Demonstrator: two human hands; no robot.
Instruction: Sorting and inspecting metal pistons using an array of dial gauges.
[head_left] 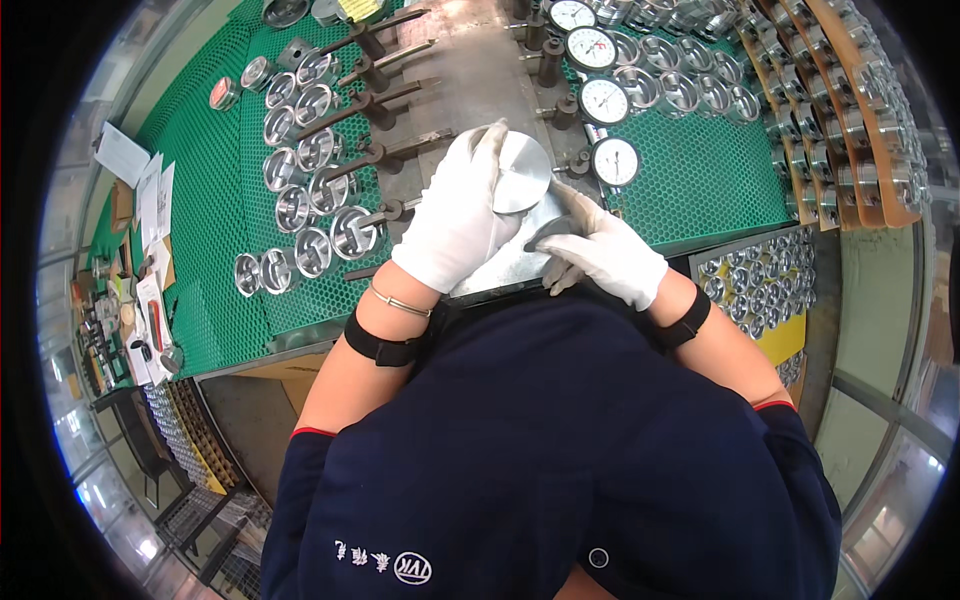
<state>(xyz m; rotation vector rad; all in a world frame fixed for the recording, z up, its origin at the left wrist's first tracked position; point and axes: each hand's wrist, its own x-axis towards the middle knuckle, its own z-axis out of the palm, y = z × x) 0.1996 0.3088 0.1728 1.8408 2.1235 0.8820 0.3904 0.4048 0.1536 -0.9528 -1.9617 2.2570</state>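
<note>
Both hands wear white gloves. Near the front of the metal plate (475,60), my left hand (455,205) is closed on a metal piston (522,174), its flat round face turned up. My right hand (605,250) is just to the right and lower, fingers curled around a dark curved thing (557,234) whose kind I cannot make out. Its glove has grey stains on the fingertips. Beneath the hands lies a bright metal surface (500,268). Closest to my right hand among the dial gauges is the nearest one (615,162), with a white face.
Metal stands with rods (383,158) line the plate's left side. Several pistons (312,252) sit on the green mat (215,215) at left, and more pistons (690,75) at back right. Stacked pistons with brown dividers (850,120) rise at far right. Papers (150,205) lie far left.
</note>
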